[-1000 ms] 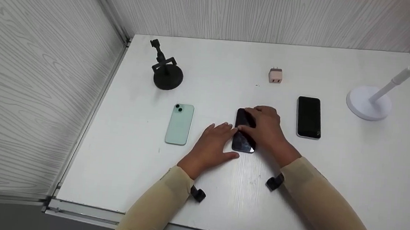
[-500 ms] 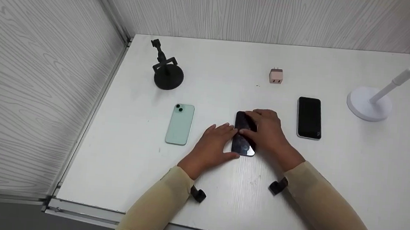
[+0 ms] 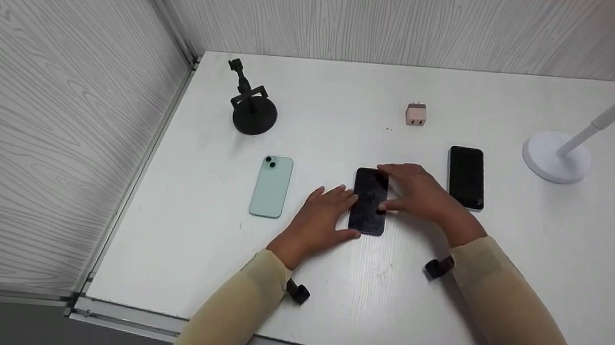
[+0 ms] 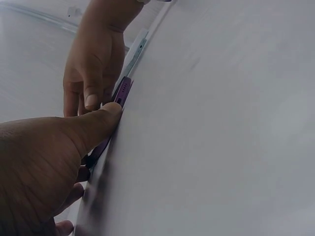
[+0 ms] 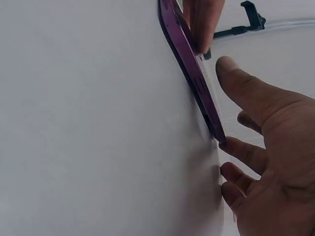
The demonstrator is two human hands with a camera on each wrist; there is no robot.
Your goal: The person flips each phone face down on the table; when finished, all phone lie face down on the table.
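A smartphone (image 3: 368, 221) lies screen up near the table's middle, its screen dark; the wrist views show its purple frame (image 5: 196, 73). My left hand (image 3: 317, 220) holds it at the lower left corner, fingertips along the left edge and thumb against the bottom edge. In the left wrist view that thumb (image 4: 106, 115) rests by the port end. My right hand (image 3: 421, 195) spreads around the phone's right side. Its index fingertip is right at the top edge, while its thumb (image 5: 241, 83) stands apart from the frame in the right wrist view.
A mint-green smartphone (image 3: 271, 189) lies back up on the left. Another black-screened phone (image 3: 466, 177) lies to the right. Farther back are a black stand (image 3: 255, 114), a pink charger plug (image 3: 415, 115) and a white stand (image 3: 556, 156). Wood-grained panels border the table's back and left.
The phone slid slightly toward me, then my right hand moved right, its thumb leaving the screen's middle for the right edge. My left hand stayed nearly still.
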